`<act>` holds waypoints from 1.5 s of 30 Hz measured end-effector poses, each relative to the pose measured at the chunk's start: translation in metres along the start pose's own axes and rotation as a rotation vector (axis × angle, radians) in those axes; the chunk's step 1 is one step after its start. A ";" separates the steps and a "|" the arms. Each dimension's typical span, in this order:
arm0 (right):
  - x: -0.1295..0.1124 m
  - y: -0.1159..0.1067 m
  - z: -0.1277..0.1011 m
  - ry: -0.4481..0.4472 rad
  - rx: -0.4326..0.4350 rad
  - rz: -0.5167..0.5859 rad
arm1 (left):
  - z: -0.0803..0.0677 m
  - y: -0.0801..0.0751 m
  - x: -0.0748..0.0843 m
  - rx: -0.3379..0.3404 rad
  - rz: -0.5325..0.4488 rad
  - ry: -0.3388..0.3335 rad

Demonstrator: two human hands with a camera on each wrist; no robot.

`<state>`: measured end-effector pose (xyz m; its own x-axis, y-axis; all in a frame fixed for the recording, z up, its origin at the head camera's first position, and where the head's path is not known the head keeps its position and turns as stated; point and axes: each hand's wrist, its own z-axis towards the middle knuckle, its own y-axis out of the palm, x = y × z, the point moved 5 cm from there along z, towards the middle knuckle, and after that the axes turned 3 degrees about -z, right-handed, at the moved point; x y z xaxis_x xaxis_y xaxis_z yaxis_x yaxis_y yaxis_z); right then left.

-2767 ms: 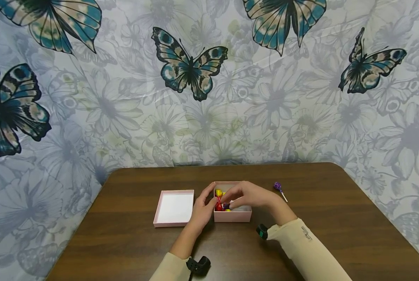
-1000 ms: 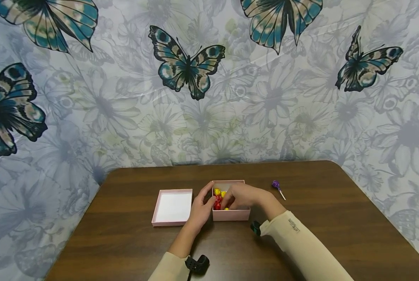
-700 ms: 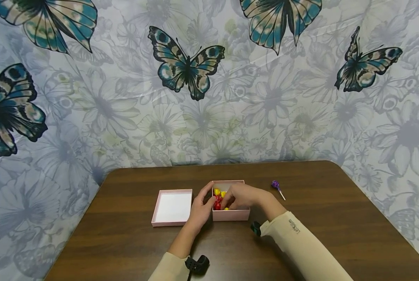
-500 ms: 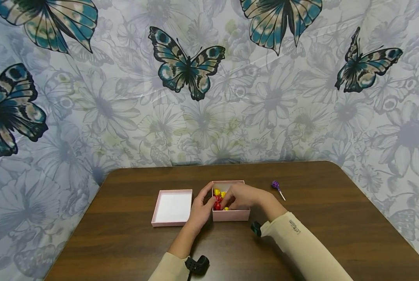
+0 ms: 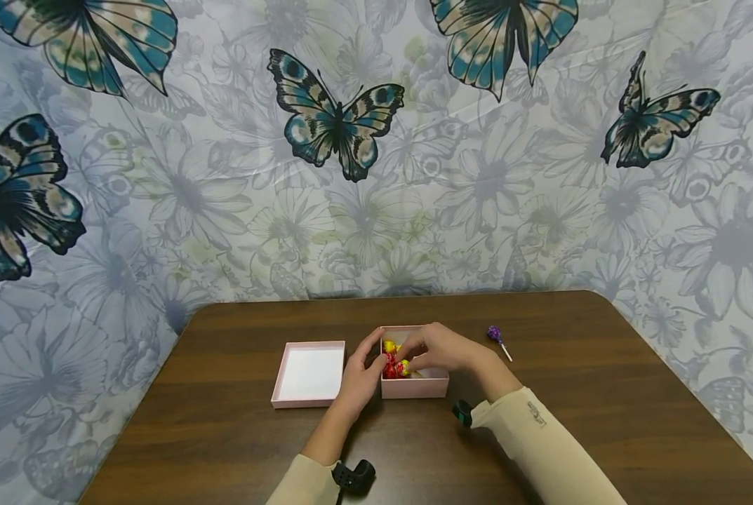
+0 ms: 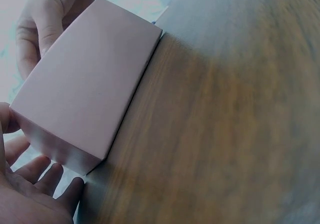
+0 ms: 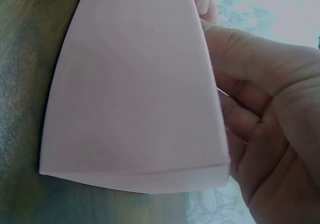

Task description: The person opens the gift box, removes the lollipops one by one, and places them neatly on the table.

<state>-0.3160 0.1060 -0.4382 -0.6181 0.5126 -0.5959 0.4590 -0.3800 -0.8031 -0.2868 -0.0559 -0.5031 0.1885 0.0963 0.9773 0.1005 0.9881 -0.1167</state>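
Observation:
A pink open box [image 5: 415, 388] stands on the table, with several wrapped sweets in yellow and red [image 5: 390, 365] along its left side. My left hand [image 5: 361, 375] rests against the box's left wall, its thumb at the rim; in the left wrist view its fingers [image 6: 49, 176] lie fairly straight along the side. Reaching in from the right, my right hand [image 5: 445, 348] pinches a red-and-yellow wrapped lollipop [image 5: 403, 368] between thumb and index finger. In the right wrist view the box wall hides those fingertips and the sweet.
The box's pink lid [image 5: 309, 374], white inside, lies upturned to the left. A purple-wrapped lollipop [image 5: 495, 334] with a white stick lies on the brown table [image 5: 237, 435] to the right. Behind hangs a butterfly-patterned cloth [image 5: 376, 231].
My right hand was lower in the box half a second ago; it has risen slightly, bringing a red-and-yellow lollipop into sight. The dark sweet seen near its fingers earlier is out of sight. Left hand unmoved.

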 end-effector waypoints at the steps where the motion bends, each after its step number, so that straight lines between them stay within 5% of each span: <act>1: 0.000 -0.001 -0.001 -0.006 0.017 -0.002 | 0.000 0.000 0.000 0.002 -0.003 -0.002; 12: -0.001 -0.016 -0.016 -0.003 0.286 0.046 | 0.001 -0.001 0.000 0.005 -0.003 0.002; 21: 0.012 -0.039 -0.040 0.112 0.563 0.143 | 0.001 -0.001 0.000 0.012 0.024 -0.013; 37: 0.022 -0.065 -0.083 0.247 0.707 0.250 | 0.001 -0.002 -0.001 0.016 0.011 0.001; 45: 0.068 -0.065 -0.107 0.320 0.779 0.217 | 0.002 0.000 -0.001 0.014 0.029 -0.020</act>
<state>-0.3200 0.2482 -0.4266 -0.3045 0.5152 -0.8012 -0.0934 -0.8532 -0.5131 -0.2892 -0.0562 -0.5037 0.1718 0.1267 0.9769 0.0815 0.9865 -0.1423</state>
